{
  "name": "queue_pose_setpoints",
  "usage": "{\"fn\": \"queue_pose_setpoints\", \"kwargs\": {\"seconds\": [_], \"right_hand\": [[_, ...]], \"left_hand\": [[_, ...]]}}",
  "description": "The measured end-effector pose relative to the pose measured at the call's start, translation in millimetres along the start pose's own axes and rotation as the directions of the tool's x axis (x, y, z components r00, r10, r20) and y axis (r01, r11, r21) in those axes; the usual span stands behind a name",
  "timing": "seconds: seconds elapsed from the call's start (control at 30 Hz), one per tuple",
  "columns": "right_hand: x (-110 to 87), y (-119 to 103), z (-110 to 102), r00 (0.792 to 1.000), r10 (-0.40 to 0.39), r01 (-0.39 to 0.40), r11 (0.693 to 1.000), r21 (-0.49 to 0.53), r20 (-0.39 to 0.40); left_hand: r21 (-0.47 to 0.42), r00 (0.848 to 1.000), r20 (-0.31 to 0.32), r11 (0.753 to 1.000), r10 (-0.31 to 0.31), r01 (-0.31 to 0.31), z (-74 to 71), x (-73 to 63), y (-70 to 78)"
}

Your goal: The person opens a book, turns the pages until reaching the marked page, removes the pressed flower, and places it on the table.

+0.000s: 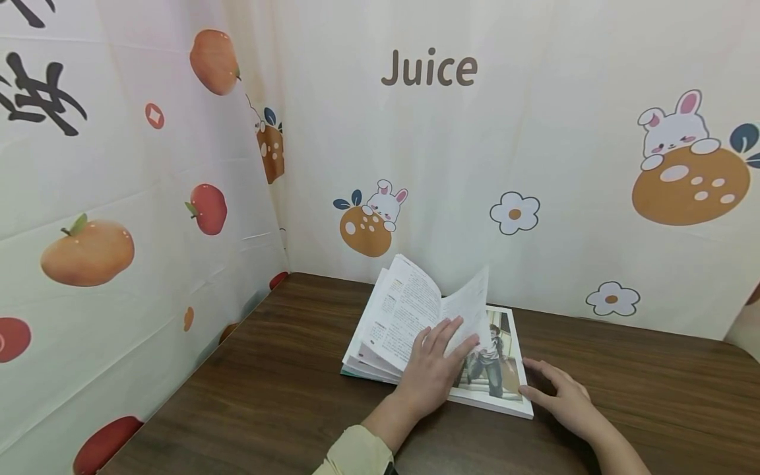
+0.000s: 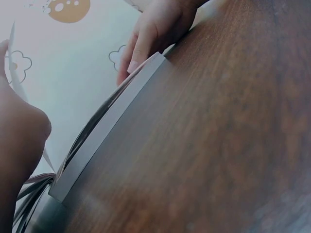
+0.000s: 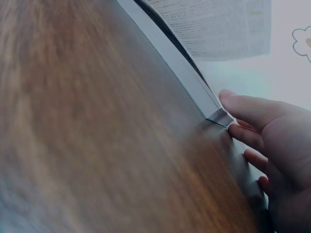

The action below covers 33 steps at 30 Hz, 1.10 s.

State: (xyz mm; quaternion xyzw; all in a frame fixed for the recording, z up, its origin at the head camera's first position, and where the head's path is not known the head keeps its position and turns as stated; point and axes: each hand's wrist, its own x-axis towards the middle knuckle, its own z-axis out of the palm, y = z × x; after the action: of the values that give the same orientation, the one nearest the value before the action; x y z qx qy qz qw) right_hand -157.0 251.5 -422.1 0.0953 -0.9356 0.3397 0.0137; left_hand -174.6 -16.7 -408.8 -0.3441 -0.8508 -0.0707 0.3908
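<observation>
An open book (image 1: 410, 310) lies on the table, with printed text on the left pages and a picture page (image 1: 489, 369) on the right. Between them a single page (image 1: 466, 303) stands raised and tilted. My left hand (image 1: 430, 369) reaches over the lower middle of the book, its extended fingers against that raised page. At the book's right edge is my right hand (image 1: 561, 396), thumb and index finger touching the edge near the lower corner. In the right wrist view, the right thumb (image 3: 248, 107) lies at the corner, with the other fingers loosely bent beside it.
The dark wooden table (image 1: 267, 369) extends on both sides of the book. A pale curtain (image 1: 564, 132) printed with rabbits, fruit and flowers hangs close behind it. Another printed curtain (image 1: 136, 165) runs along the left table edge.
</observation>
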Motion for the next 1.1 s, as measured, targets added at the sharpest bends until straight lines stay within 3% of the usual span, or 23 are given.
{"fn": "queue_pose_setpoints", "kwargs": {"seconds": [0.13, 0.27, 0.4, 0.57, 0.97, 1.1], "right_hand": [[0.2, 1.4, 0.9, 1.000, -0.009, 0.009, 1.000, -0.008, 0.000], [1.4, 2.0, 1.0, 1.000, 0.001, -0.001, 1.000, -0.018, 0.008], [2.6, 2.7, 0.9, 1.000, 0.009, -0.008, 0.999, -0.033, 0.012], [3.0, 2.9, 1.0, 1.000, 0.016, -0.016, 0.999, -0.036, 0.015], [2.6, 2.9, 1.2, 1.000, 0.003, -0.003, 1.000, -0.025, 0.008], [2.9, 2.2, 1.0, 1.000, 0.008, -0.008, 0.999, -0.037, 0.011]], "left_hand": [[0.031, 0.998, -0.066, 1.000, 0.002, 0.000, 0.1, -0.7, -1.1], [0.079, 0.998, -0.051, 0.996, -0.047, 0.051, -1.3, -1.5, -0.3], [0.134, 0.989, 0.015, 0.981, -0.145, 0.142, -1.9, -1.3, 0.9], [0.177, 0.964, 0.113, 0.960, -0.240, 0.218, -1.3, 0.1, 1.5], [0.240, 0.922, 0.249, 0.941, -0.296, 0.238, -0.3, -1.1, -0.9], [0.261, 0.892, 0.309, 0.931, -0.330, 0.255, -0.3, 0.1, -1.1]]}}
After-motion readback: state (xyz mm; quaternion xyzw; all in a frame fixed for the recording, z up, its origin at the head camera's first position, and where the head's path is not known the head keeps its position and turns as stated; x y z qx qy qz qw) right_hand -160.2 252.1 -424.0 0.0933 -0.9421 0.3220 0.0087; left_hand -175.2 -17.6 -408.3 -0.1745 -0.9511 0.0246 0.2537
